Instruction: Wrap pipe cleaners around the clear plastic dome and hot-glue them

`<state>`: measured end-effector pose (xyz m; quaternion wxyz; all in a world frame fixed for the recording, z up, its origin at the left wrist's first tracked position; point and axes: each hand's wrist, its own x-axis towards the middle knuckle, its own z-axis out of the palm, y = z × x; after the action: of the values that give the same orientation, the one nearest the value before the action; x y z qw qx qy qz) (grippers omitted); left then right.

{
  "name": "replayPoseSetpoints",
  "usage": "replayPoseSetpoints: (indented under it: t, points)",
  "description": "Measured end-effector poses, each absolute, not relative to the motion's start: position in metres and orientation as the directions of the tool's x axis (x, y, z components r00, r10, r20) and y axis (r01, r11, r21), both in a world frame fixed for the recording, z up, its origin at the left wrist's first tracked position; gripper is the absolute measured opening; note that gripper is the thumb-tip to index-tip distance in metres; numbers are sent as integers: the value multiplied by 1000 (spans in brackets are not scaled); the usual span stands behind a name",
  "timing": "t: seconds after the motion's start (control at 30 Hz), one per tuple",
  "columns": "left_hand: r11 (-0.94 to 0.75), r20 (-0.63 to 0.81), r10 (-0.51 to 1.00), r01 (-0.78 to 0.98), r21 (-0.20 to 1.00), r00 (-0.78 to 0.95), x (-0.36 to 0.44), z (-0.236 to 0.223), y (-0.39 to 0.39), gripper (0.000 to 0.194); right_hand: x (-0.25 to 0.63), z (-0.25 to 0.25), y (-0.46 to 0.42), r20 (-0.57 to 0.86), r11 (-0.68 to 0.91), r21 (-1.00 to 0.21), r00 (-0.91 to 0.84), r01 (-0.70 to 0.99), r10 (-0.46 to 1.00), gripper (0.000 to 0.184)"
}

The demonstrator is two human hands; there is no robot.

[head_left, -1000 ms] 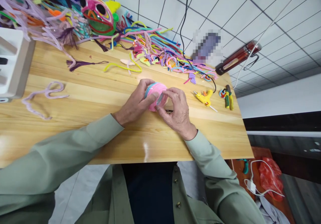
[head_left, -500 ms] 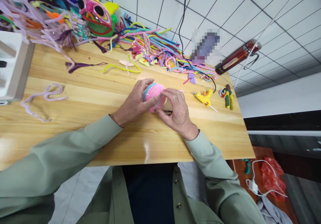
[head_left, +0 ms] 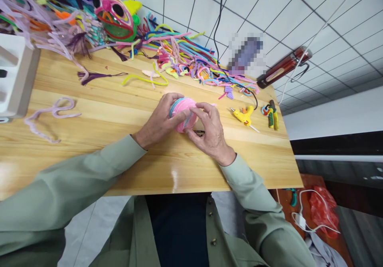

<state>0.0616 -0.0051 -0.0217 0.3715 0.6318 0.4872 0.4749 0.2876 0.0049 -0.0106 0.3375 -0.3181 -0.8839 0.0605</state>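
A rounded pink piece with blue bands [head_left: 186, 104], seemingly wound from fuzzy pipe cleaners, is held between my two hands above the middle of the table. My left hand [head_left: 164, 118] wraps its left side, with the thumb lying across the front. On the right side, my right hand [head_left: 209, 129] grips its edge between curved fingers and thumb. A small dark item [head_left: 199, 132] shows on the table under my right hand, mostly covered. Part of the pink piece is hidden by my fingers.
A yellow glue gun [head_left: 244, 116] and green-and-yellow pliers [head_left: 272, 115] lie to the right. Colourful pipe cleaners [head_left: 179, 43] pile along the tiled wall, with a red thermos [head_left: 283, 68] beyond. At left are a lilac pipe cleaner [head_left: 52, 113] and a white box [head_left: 25, 75].
Both hands stay around the pink piece. It has turned slightly, and my right fingers have shifted a little at its edge.
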Motion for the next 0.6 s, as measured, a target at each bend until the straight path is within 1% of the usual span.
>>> replayPoseSetpoints:
  t: [0.13, 0.27, 0.4, 0.53, 0.6]
  points:
    - [-220, 209, 975, 203, 954, 77, 62, -26, -5, 64, 287, -10, 6, 575, 806, -296, -578, 513, 579, 59]
    - [-249, 243, 968, 276, 928, 58, 60, -30, -3, 69, 287, -10, 9, 579, 822, -266, -599, 503, 553, 57]
    - [-276, 271, 961, 307, 911, 58, 59, -30, -1, 62, 287, -10, 10, 554, 827, -255, -626, 500, 549, 58]
    - [-268, 272, 962, 270, 925, 23, 61, -29, 0, 59, 287, -10, 10, 606, 850, -230, -614, 473, 506, 59]
    - [-249, 250, 968, 224, 942, 23, 61, -28, 1, 59, 287, -12, 10, 612, 856, -232, -615, 462, 498, 60]
